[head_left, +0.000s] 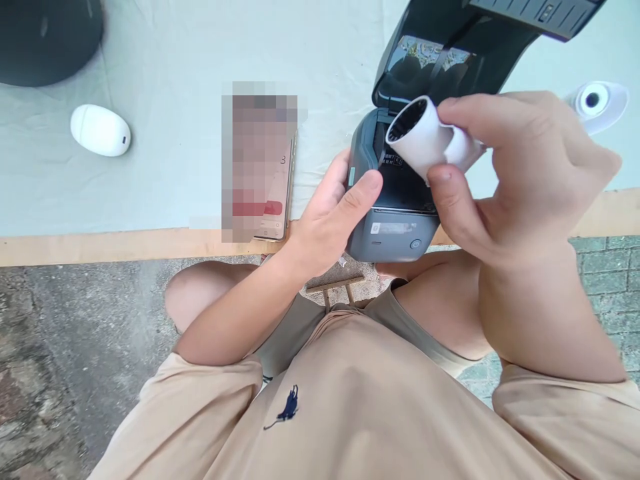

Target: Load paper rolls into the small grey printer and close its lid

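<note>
A small grey label printer (395, 233) sits at the table's front edge, its dark lid (450, 60) swung up and back. My left hand (340, 213) grips the printer's left side, with the thumb over the rim. In my right hand (520, 160) is a white label roll (423, 147), pinched between thumb and fingers and tilted just above the printer's open compartment. The roll's hollow end faces up and left, and a loose edge of its paper shows near my fingertips. Part of the compartment is hidden behind the roll and my right hand.
A phone (277, 193), partly pixelated, lies left of the printer. Further left are a white oval case (100, 130) and a round black object (45, 40). A white piece with a dark central hole (600, 103) lies right of the printer. The table's wooden edge (100, 247) runs above my knees.
</note>
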Demonstrator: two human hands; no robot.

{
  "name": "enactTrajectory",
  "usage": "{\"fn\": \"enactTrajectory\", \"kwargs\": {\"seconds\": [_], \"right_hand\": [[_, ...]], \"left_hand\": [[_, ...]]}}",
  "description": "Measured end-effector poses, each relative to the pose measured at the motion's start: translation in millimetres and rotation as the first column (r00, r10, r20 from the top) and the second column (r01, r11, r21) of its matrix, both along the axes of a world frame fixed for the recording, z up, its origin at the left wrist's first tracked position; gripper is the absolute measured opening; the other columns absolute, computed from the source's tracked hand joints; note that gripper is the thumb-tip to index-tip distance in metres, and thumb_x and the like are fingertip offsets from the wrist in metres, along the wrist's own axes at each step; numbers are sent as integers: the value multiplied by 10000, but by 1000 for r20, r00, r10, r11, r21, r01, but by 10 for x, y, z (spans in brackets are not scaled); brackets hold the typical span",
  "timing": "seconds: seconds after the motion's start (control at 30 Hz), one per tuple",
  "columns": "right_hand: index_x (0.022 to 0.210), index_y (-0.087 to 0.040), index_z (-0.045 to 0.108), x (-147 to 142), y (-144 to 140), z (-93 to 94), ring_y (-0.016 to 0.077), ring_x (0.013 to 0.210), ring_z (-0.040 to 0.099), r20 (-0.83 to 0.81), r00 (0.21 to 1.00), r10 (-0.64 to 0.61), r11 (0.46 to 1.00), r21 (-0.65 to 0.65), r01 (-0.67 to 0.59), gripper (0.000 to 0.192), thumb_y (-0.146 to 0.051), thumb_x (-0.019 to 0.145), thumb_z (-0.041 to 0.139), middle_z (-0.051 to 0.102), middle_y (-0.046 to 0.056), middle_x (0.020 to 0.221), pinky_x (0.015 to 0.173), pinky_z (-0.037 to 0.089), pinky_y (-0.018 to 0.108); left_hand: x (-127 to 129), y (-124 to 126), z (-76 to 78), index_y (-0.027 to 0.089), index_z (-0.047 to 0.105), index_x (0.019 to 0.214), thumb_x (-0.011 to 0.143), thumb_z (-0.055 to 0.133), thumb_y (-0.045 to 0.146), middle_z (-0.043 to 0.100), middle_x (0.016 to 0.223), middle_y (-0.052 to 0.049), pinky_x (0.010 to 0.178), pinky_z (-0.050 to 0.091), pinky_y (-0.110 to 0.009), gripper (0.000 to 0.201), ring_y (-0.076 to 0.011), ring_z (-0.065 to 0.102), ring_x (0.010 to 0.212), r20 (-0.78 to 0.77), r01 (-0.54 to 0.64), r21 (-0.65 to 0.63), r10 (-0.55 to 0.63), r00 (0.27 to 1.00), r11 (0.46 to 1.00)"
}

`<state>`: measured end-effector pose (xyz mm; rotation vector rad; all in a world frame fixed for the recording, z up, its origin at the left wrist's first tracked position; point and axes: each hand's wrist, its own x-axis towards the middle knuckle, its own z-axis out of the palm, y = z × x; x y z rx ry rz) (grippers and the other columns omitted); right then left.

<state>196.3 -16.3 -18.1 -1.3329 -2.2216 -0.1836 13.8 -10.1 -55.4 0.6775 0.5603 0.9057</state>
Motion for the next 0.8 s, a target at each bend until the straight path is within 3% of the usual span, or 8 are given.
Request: {"fn": "enactTrajectory", "kwargs": {"seconds": [0.2, 0.3, 0.5, 0.6, 0.7, 0.73, 0.8], "right_hand": [[1174, -243, 597, 70, 36, -13, 144, 881, 701, -26, 995, 99, 985, 147, -94, 353, -204, 826, 643, 733, -17, 981, 784, 548, 273], [1160, -255, 611, 88, 17, 27, 165, 906, 707, -42, 990, 137, 985, 114, -131, 404, -138, 776, 655, 740, -21, 1041, 796, 549, 294], [1083, -229, 641, 111, 0, 22, 200, 888, 726, -23, 999, 47, 999, 13, -46, 253, -247, 831, 651, 743, -20, 947, 740, 549, 354], [934, -204, 661, 130, 24, -15, 196, 907, 729, -90, 990, 107, 991, 89, -99, 129, -210, 806, 663, 750, -14, 995, 747, 550, 349], [888, -255, 672, 106, -2, -49, 153, 799, 692, -166, 978, 124, 980, 173, -95, 99, -281, 795, 691, 722, -47, 849, 706, 538, 334], [924, -282, 680, 84, -27, -62, 158, 822, 689, -212, 972, 106, 989, 126, -80, 133, -346, 808, 694, 710, -45, 834, 718, 546, 339], [1041, -334, 678, 27, -96, -93, 190, 959, 691, -326, 945, 26, 994, -91, -59, 276, -518, 836, 661, 701, -28, 878, 785, 575, 364]], "left_hand": [[-4, 30, -45, 199, 560, 1237, 956, 576, 421, 634, 1240, -47, 1077, 502, -307, 359, -221, 552, 1328, -16, 12, 49, -12, 1000, 999], [-10, 21, -67, 217, 528, 1269, 938, 594, 470, 617, 1294, -43, 1079, 491, -301, 422, -216, 553, 1323, -46, 35, 69, -32, 998, 997], [-2, -11, -40, 222, 542, 1260, 951, 583, 386, 622, 1237, -17, 1067, 491, -303, 352, -212, 567, 1322, -44, 27, 47, -25, 999, 999], [3, 1, -19, 214, 555, 1242, 936, 605, 404, 628, 1220, -33, 1042, 513, -327, 364, -226, 589, 1287, -25, 18, 4, -18, 1000, 1000], [2, 21, -13, 204, 559, 1207, 925, 625, 421, 631, 1236, -62, 1037, 525, -351, 362, -238, 604, 1252, -2, 16, -14, -16, 1000, 1000], [-1, 25, -14, 203, 558, 1196, 921, 627, 435, 636, 1221, -67, 1021, 535, -359, 366, -246, 615, 1233, 6, 13, -21, -13, 1000, 1000], [-12, 32, -19, 204, 554, 1188, 893, 656, 465, 651, 1158, -61, 966, 559, -353, 407, -255, 642, 1180, 17, 18, -24, -18, 1000, 1000]]}}
